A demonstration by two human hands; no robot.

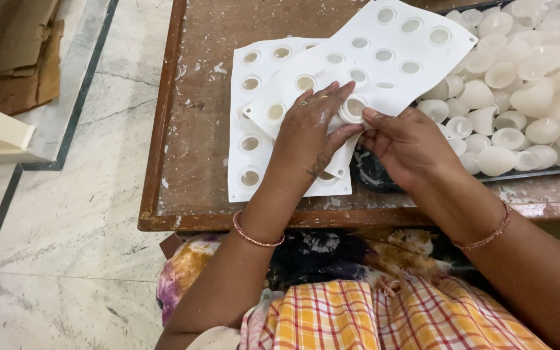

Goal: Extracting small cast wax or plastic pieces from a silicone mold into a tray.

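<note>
Fingers of both hands pinch together on one cup at the near edge of the upper white mould sheet, left hand pressing from the left, right hand from the right.

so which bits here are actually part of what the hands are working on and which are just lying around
In use:
- left hand and right hand, both at the upper white mould sheet
- white mould sheet underneath
- tray of white cast cups

Lying about:
- cardboard on the floor
- dark round thing, partly hidden
- wooden table, only the surface
</note>
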